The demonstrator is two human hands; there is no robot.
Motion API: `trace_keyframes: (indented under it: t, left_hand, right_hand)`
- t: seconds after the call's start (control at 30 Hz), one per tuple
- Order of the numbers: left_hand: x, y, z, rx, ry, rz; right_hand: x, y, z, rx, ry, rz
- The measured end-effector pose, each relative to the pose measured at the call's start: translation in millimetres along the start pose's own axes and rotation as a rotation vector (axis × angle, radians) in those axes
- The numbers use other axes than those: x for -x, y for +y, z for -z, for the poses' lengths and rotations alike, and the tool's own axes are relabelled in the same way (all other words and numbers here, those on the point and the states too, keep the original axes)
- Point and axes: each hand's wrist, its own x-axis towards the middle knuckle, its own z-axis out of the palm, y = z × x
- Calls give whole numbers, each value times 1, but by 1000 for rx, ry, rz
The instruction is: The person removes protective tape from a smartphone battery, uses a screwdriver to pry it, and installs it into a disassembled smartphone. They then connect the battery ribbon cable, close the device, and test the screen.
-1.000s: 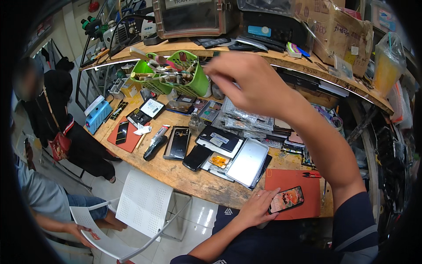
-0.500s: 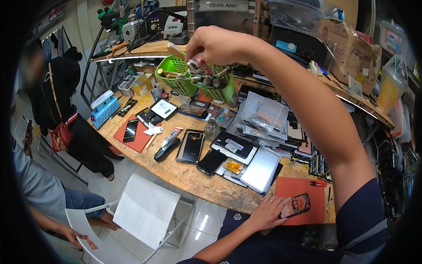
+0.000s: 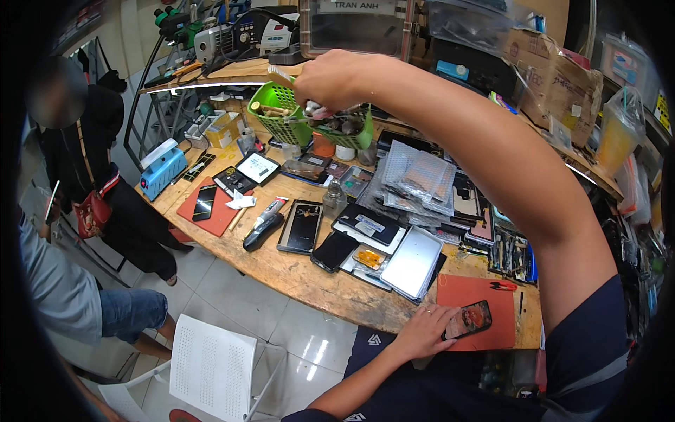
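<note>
My right hand reaches across the bench to the green perforated baskets, its fingers curled downward over handles and tools standing in them. A pale brush sticks out beside my knuckles. What the fingertips pinch is hidden by the hand and the clutter. Nearer to me, my left hand lies with fingers stretched out against the left end of a smartphone, whose screen is lit with a reddish picture. The phone rests on a red-orange mat at the bench's front edge.
Bubble-wrap packets, a silver tablet-like panel and a black phone crowd the bench. A glass bottle stands among them. Red tweezers or pliers lie on the mat. A white chair and two people are at left.
My right hand has sunk slightly lower over the baskets, its fingers now less visible. My left hand stays at the phone. The white chairs have shifted down and left beside the person at lower left.
</note>
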Motion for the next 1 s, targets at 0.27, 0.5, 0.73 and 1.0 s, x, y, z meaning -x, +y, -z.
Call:
trace_keyframes:
  t: [0.27, 0.5, 0.73, 1.0]
  left_hand:
    - [-5, 5, 7, 15, 8, 39]
    - [-6, 7, 6, 12, -57, 74]
    - [2, 4, 2, -24, -11, 76]
    - [3, 3, 9, -4, -33, 109]
  right_hand:
    - [13, 10, -1, -181, 129, -92]
    - [5, -2, -10, -49, 92, 37]
    - [8, -8, 4, -66, 100, -61]
    - [36, 23, 2, -521, 767, -148]
